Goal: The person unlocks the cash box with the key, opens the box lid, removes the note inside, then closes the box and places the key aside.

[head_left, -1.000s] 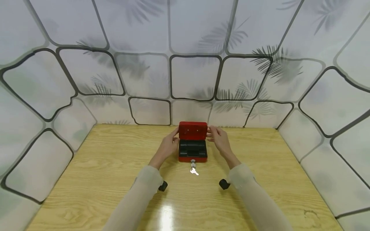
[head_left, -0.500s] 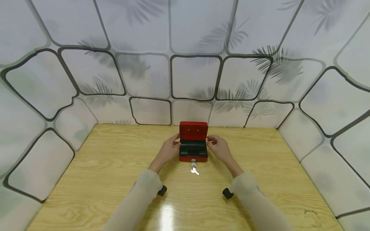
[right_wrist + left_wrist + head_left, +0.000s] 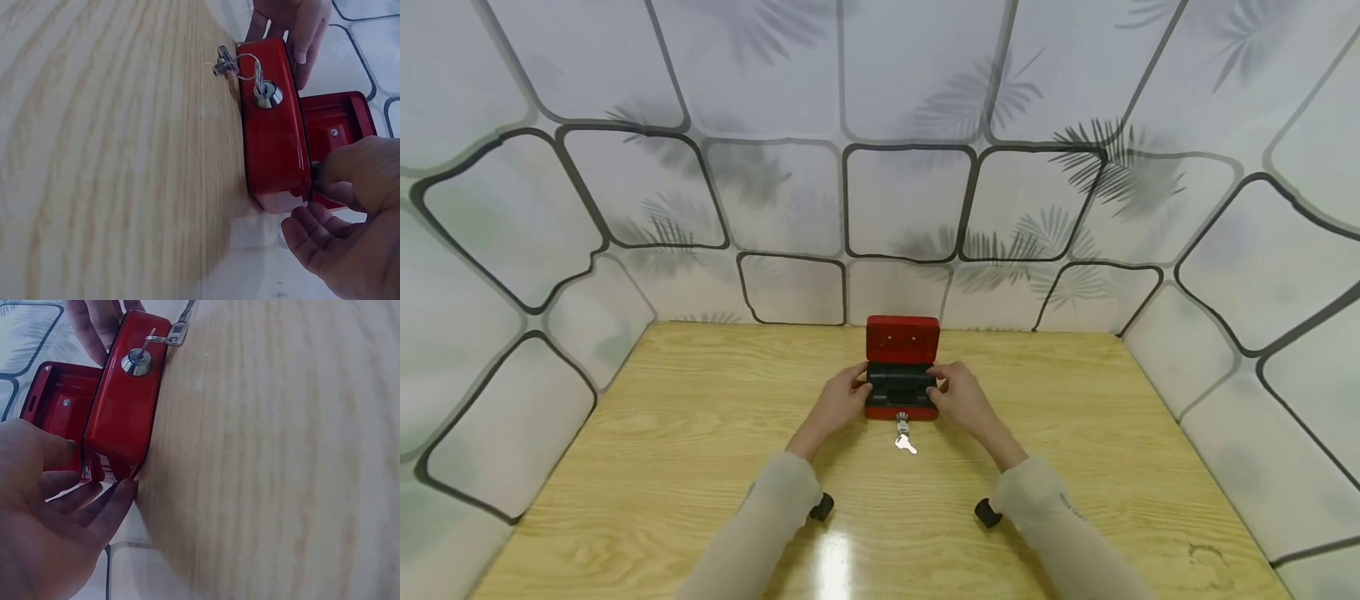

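Observation:
A red cash box (image 3: 901, 412) stands with its lid (image 3: 902, 339) raised, exposing a black tray (image 3: 901, 379) inside. Keys on a ring (image 3: 904, 437) hang from the lock (image 3: 136, 362) on its front. My left hand (image 3: 838, 400) grips the box's left side, thumb over the rim and the other fingers along the outer wall. On the opposite side, my right hand (image 3: 964, 400) has its thumb and index finger over the rim at the tray's edge. Its remaining fingers (image 3: 312, 234) curl outside the wall. Whether the right fingertips pinch the tray or only the rim is hidden.
The box stands toward the back of a wood-grain table (image 3: 700, 500). Behind and beside it rise cloth walls (image 3: 902, 200) with a stone and leaf print. Each wrist carries a small black camera, such as the right camera (image 3: 988, 512).
Both hands have slid down and nearer from beside the raised lid to the box's lower sides. My right thumb and index finger have come over the rim. Box and lid stay put.

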`<state>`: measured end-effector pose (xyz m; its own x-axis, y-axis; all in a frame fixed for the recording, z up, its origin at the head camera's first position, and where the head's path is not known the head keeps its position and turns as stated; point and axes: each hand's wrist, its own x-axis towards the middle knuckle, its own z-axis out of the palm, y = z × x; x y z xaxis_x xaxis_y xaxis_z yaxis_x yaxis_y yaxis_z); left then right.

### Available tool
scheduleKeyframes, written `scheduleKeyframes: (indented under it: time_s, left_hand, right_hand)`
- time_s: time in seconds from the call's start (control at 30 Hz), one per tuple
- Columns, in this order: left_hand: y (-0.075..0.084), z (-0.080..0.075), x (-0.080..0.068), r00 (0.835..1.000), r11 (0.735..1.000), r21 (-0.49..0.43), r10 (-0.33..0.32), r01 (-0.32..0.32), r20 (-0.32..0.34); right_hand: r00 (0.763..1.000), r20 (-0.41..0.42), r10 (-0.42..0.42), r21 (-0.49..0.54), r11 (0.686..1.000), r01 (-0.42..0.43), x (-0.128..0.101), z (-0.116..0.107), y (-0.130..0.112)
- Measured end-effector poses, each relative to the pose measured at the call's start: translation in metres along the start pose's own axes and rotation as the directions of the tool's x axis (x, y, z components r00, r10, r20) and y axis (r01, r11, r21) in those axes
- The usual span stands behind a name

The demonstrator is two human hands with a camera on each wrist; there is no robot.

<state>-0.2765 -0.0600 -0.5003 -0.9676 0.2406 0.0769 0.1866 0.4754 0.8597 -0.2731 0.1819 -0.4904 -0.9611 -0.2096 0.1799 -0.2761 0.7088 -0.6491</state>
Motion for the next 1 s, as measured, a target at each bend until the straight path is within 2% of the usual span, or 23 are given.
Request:
scheduleKeyframes:
  time_s: [0.3, 0.67, 1.0]
  left_hand:
    - [-0.002, 0.001, -0.003, 0.999, 0.999, -0.025, 0.044, -0.044, 0.003]
    - [-0.006, 0.001, -0.003, 0.999, 0.999, -0.026, 0.023, -0.022, 0.024]
    - [-0.005, 0.001, -0.003, 1.0, 1.0, -0.029, -0.002, 0.003, 0.031]
  right_hand:
    - [0.999, -0.038, 0.01, -0.088, 0.996, -0.013, 0.004, 0.011, -0.005]
    - [0.991, -0.109, -0.077, -0.177, 0.983, 0.057, 0.006, 0.013, -0.007]
    - [0.989, -0.143, -0.043, -0.181, 0.983, 0.017, 0.004, 0.01, -0.018]
